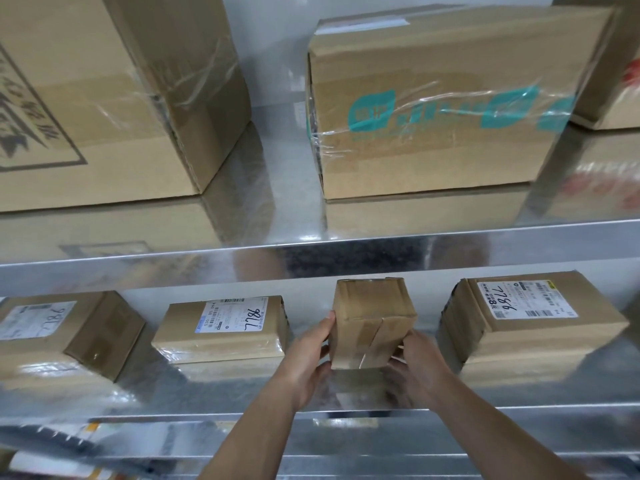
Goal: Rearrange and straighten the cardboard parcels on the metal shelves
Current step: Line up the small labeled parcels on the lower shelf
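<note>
A small taped cardboard parcel (372, 320) stands on end on the middle metal shelf (242, 400). My left hand (311, 358) grips its left side, thumb along the edge. My right hand (415, 365) grips its lower right corner. To its left lies a flat parcel with a label marked 7786 (221, 330), and farther left another labelled parcel (65, 334) sits turned at an angle. At the right, a thicker parcel (526, 323) with a label also sits skewed.
The upper shelf (311, 251) carries a large box with black print (104, 98), a box with teal print under clear tape (433, 105), and a box at the far right (609, 81). A lower shelf (104, 445) shows blurred items.
</note>
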Demonstrator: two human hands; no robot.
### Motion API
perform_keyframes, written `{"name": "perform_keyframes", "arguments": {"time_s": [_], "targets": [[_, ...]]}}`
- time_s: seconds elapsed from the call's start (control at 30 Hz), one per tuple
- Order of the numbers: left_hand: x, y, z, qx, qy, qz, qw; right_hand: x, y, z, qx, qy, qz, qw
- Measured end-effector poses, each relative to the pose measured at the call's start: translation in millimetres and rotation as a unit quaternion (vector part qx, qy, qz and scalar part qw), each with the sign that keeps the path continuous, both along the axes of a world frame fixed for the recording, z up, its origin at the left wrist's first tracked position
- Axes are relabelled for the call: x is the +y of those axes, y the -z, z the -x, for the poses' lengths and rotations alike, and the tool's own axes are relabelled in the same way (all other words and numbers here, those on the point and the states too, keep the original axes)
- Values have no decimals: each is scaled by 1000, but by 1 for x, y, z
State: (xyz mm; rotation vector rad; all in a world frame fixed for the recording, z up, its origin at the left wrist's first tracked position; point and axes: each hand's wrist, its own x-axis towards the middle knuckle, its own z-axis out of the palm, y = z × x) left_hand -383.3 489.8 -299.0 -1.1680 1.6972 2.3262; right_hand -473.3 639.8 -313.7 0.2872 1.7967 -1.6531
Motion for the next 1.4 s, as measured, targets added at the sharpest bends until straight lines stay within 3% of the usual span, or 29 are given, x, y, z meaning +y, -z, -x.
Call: {"name": "perform_keyframes", "arguments": {"time_s": [0.27,0.47,0.77,0.97,1.2,1.4], "targets": [[-5,2,2,0,-4,26,1000,-2,-7,-5,-49,21,110,992],[-3,-1,0,4,-6,26,1000,2,4,11,-104,-49,174,978],[-11,2,0,33,-100,-51,993,7,0,7,-64,-55,303,949],[-13,8,-1,37,-97,-28,994,6,-4,6,-49,-28,317,947],[-22,16,-3,50,-146,5,988,10,3,16,-87,82,342,932],[-25,14,-2,89,-184,21,979,8,4,13,-2,109,236,966]]}}
